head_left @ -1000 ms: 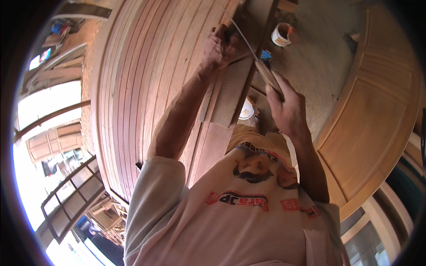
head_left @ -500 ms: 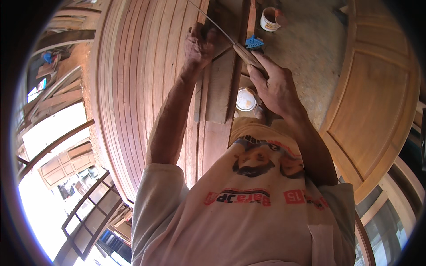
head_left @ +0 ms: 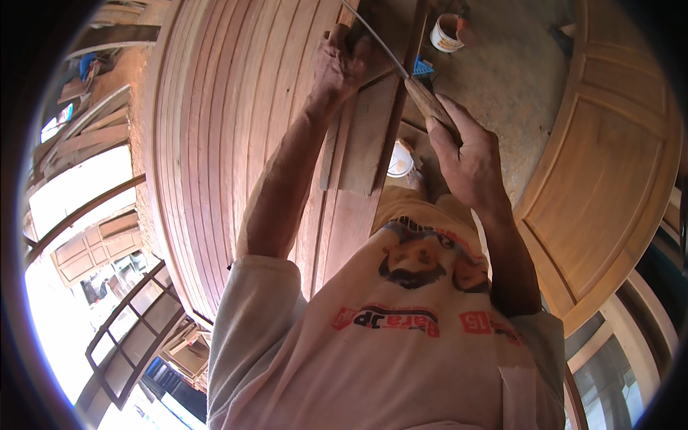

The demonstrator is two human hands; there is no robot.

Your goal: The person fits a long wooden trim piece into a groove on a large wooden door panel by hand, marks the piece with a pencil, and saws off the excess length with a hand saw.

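My right hand (head_left: pixel 469 154) is closed round the wooden handle of what looks like a handsaw (head_left: pixel 423 97), seen edge-on. Its thin metal blade runs away up and left, past the far side of my left hand (head_left: pixel 338 70). That hand has curled fingers and lies at a short brown board (head_left: pixel 362 147) on the slatted wooden panel; shadow hides its fingertips and whatever they grip. A second, narrower strip of wood (head_left: pixel 330 154) lies along the board's left side.
The slatted wooden panel (head_left: pixel 222 129) spreads across the left. To the right stands a panelled wooden door (head_left: pixel 609 165). On the floor are a white bucket (head_left: pixel 446 36), a blue plastic thing (head_left: pixel 423 67) and a white round container (head_left: pixel 399 159) near my feet.
My right hand and the handsaw have shifted right and slightly toward me. My left hand stays at the board; the whole view has shifted a little.
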